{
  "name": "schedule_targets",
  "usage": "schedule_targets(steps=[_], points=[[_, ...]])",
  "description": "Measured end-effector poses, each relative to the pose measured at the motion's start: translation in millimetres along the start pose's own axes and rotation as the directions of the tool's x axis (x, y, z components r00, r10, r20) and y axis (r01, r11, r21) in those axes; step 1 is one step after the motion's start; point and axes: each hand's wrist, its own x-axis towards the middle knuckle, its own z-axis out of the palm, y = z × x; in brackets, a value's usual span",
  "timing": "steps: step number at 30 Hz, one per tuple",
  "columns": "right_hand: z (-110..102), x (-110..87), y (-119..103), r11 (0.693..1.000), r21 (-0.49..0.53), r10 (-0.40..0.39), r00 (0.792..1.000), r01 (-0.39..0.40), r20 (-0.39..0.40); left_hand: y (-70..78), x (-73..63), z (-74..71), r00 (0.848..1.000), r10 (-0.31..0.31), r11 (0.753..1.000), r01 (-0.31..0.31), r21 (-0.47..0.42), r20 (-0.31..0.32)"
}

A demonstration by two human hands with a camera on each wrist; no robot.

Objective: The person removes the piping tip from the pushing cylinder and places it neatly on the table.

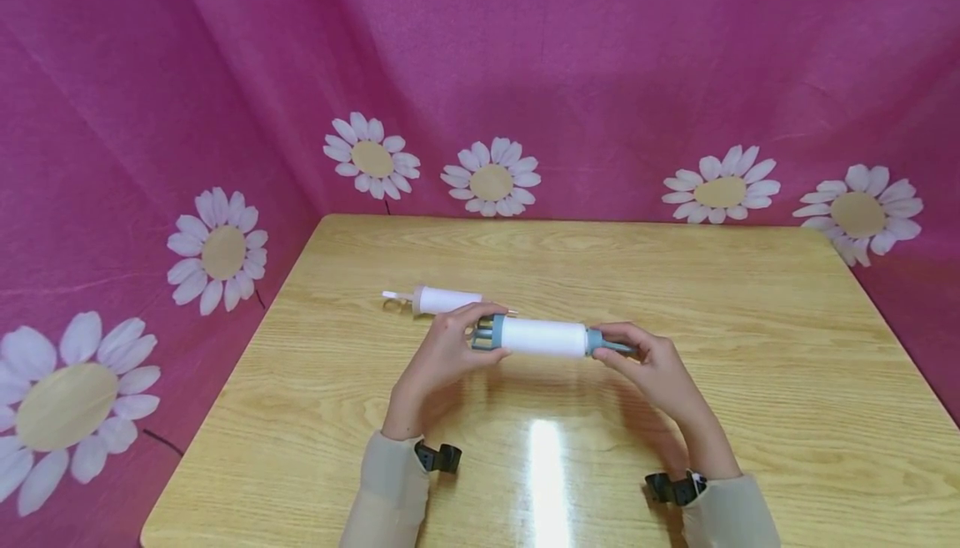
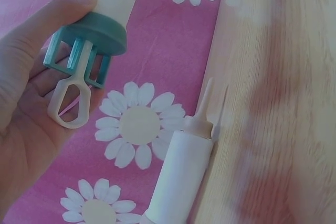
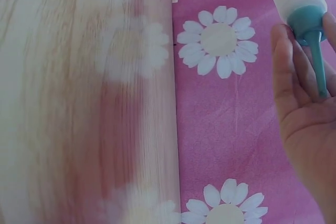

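Observation:
A large syringe (image 1: 543,338) with a white barrel and teal ends is held level above the table between both hands. The left hand (image 1: 453,344) grips its teal handle end, thumb on the near side and fingers on the far side. In the left wrist view, a pale loop (image 2: 71,106) sticks out between the teal finger frames. At the other end, the right hand (image 1: 648,364) holds the teal collar around the nozzle (image 3: 317,66). Behind the left hand lies a second syringe (image 1: 450,300), white with beige ends, partly hidden in the head view.
The wooden table (image 1: 300,448) carries a bright light reflection near its front. A pink curtain (image 1: 570,56) with large white daisies stands along the table's back and left side. Each wrist wears a small black camera, such as the left one (image 1: 438,457).

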Motion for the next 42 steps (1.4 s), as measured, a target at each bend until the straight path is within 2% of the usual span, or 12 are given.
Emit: schedule_targets(steps=[4, 7, 11, 15, 21, 23, 27, 32, 36, 42], points=[[2.2, 1.4, 3.1, 0.997, -0.007, -0.072, 0.997, 0.071, -0.037, -0.7, 0.8, -1.1, 1.0, 0.002, 1.0, -0.002, 0.019, -0.002], [3.8, 2.1, 5.3, 0.989, -0.027, -0.147, 0.987, 0.146, -0.067, -1.8, 1.1, -1.4, 1.0, -0.005, 1.0, 0.005, 0.014, 0.0], [5.0, 2.6, 5.4, 0.962, -0.06, -0.271, 0.959, 0.266, -0.084, -3.9, 0.4, -1.3, 1.0, -0.017, 1.0, 0.017, 0.003, 0.0], [6.3, 3.3, 4.0, 0.932, -0.063, -0.36, 0.929, 0.356, -0.087, -5.1, -0.2, -1.8, 1.0, -0.022, 1.0, 0.022, -0.005, -0.002], [7.6, 4.1, 3.4, 0.909, -0.013, -0.414, 0.902, 0.416, -0.12, -3.7, -1.7, -4.9, 0.997, -0.083, 0.996, 0.083, -0.039, -0.005], [7.1, 4.1, 2.7, 0.913, 0.032, -0.401, 0.908, 0.408, -0.123, -2.5, -1.6, -6.3, 0.996, -0.093, 0.994, 0.092, -0.051, -0.011], [6.1, 4.1, 2.4, 0.921, 0.069, -0.376, 0.921, 0.383, -0.104, -0.9, 0.4, -8.1, 0.998, -0.068, 0.997, 0.068, -0.027, -0.006], [5.5, 2.5, 5.4, 0.941, 0.027, -0.335, 0.938, 0.338, -0.087, -3.1, 0.4, -8.1, 0.997, -0.073, 0.997, 0.073, -0.002, 0.009], [4.6, 1.6, 6.6, 0.945, -0.011, -0.327, 0.941, 0.327, -0.084, -6.1, -0.2, -7.9, 0.998, -0.07, 0.998, 0.07, -0.007, 0.005], [5.1, 1.7, 7.3, 0.948, -0.003, -0.319, 0.945, 0.32, -0.078, -10.6, -0.9, -7.3, 0.999, -0.044, 0.999, 0.044, -0.001, 0.003]])
